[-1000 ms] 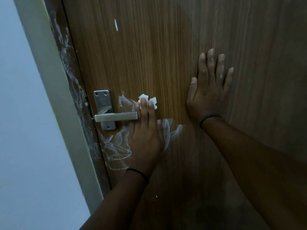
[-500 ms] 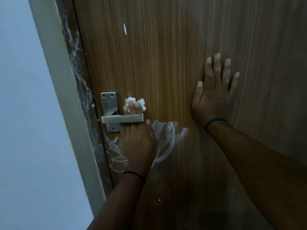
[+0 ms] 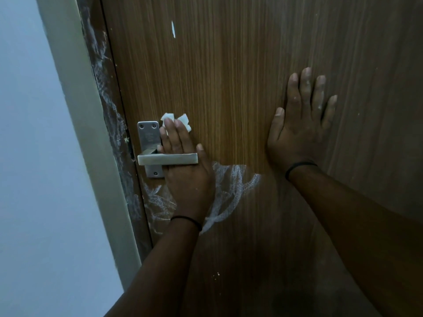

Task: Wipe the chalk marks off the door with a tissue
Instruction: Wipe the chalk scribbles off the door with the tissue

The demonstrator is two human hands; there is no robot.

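Two hands lie against the brown wood-grain door [image 3: 229, 88]. Taking the metal lever handle [image 3: 167, 159] as the landmark: the left hand [image 3: 185, 170] reaches up behind the lever, between it and the door, so the lever's horizontal bar crosses over the fingers. Its fingers are straight and close together, pointing up the door, and they press a white tissue [image 3: 176, 121] flat against the wood just above the lever and right beside the handle's upright back plate [image 3: 148, 136]. Nothing is curled round the tissue; it is pinned under the fingertips, with two crumpled white corners sticking out past them, one up-left and one up-right. It is a small bunched wad with no clear long axis.

Chalk marks [image 3: 231, 191] scrawl across the door below and to the right of the lever, partly hidden by the left wrist, in looping strokes that mostly slant up to the right. More chalk smears run up the dark door frame [image 3: 107, 106] left of the handle, following its length.

Well right of the lever and a little higher, the right hand [image 3: 299, 129] is spread flat on the door, fingers extended and pointing up, holding nothing. A thin dark band circles each wrist. A small white fleck [image 3: 173, 29] sits on the wood far above the lever.
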